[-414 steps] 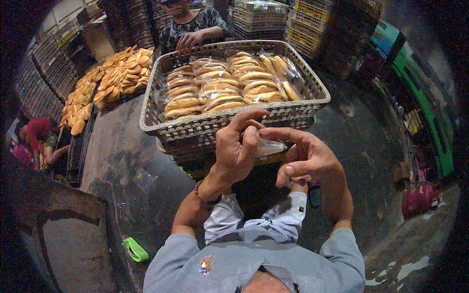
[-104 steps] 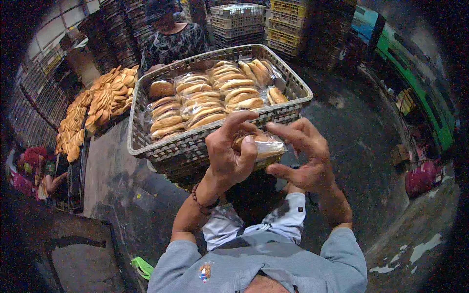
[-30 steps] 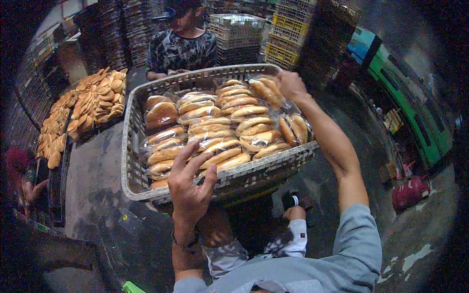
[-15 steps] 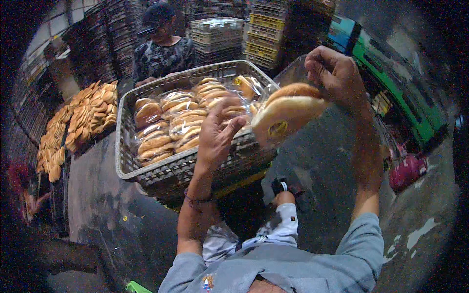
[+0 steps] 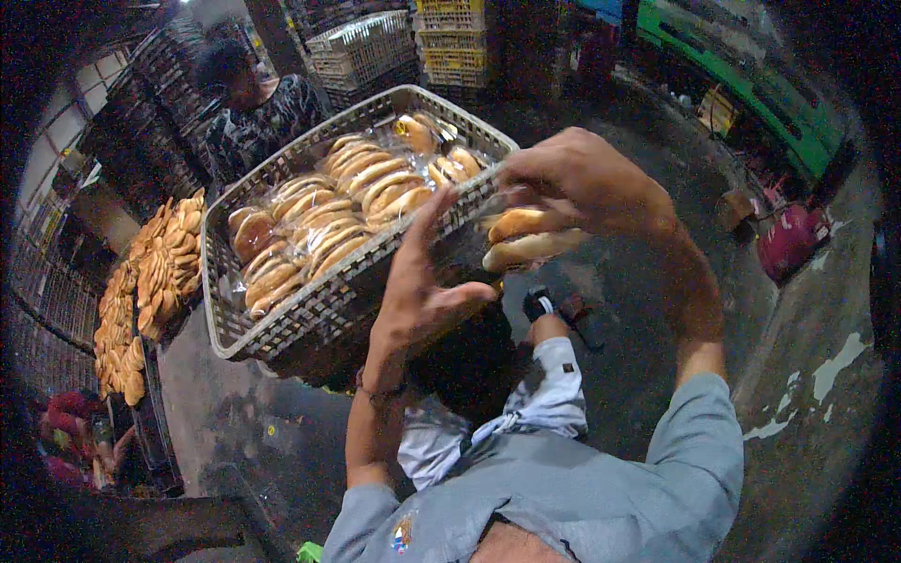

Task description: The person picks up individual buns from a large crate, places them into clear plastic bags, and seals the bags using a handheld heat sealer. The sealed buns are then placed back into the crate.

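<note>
Right hand (image 5: 591, 178): raised just off the basket's right end, fingers bent in and holding the bread bag from above; motion blur hides exactly how the fingertips grip.
Bread bag (image 5: 533, 246): a clear bag with flat golden-brown buns inside, in the air under the right hand, outside the basket and just beside its near right rim.
Left hand (image 5: 413, 296): fingers spread upward, thumb stretched out toward the bread bag, holding nothing; the hand stands in front of the basket's near side, and whether it touches the rim or the bag I cannot tell.
Basket (image 5: 300, 324): a grey lattice crate, ahead and to the left of the hands.
Packed buns (image 5: 324, 225): clear bags set side by side in rows inside the basket, most with the buns on edge.
Loose buns (image 5: 169, 267): unwrapped, heaped at the far left, well apart from the basket.
Co-worker (image 5: 272, 113): in a dark patterned shirt, behind the basket.
Another person (image 5: 80, 418): in red, low at the left edge.
Crate stacks (image 5: 450, 52): yellow and pale, at the back.
Maroon object (image 5: 793, 242): on the floor (image 5: 638, 413) at right.
</note>
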A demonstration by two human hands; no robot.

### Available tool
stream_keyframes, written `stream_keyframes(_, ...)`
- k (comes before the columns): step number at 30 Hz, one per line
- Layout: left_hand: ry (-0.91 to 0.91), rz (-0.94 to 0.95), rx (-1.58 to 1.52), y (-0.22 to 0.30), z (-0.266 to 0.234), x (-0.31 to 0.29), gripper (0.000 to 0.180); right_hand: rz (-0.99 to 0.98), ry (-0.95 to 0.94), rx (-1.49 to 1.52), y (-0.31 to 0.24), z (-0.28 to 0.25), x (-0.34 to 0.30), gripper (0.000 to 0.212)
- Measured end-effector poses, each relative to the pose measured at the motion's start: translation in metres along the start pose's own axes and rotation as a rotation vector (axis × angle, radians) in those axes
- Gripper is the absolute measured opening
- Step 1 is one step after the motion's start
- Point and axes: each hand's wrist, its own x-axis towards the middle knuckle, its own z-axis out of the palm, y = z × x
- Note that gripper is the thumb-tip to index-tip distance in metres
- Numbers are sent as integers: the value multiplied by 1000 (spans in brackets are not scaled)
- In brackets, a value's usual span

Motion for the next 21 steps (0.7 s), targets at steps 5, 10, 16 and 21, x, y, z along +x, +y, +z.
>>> stream_keyframes(5,-216,-289,-438,-5,15,-4,77,-118,292,226,2,21,17,16)
stream_keyframes(10,160,-498,-646,-12,14,-16,66,515,767,602,-6,85,-50,19)
stream_keyframes(16,207,-538,-732,-4,15,-10,70,771,543,644,-45,152,-69,14)
stream_keyframes(21,165,-528,-812,-9,13,-8,74,689,639,670,-33,163,-71,9)
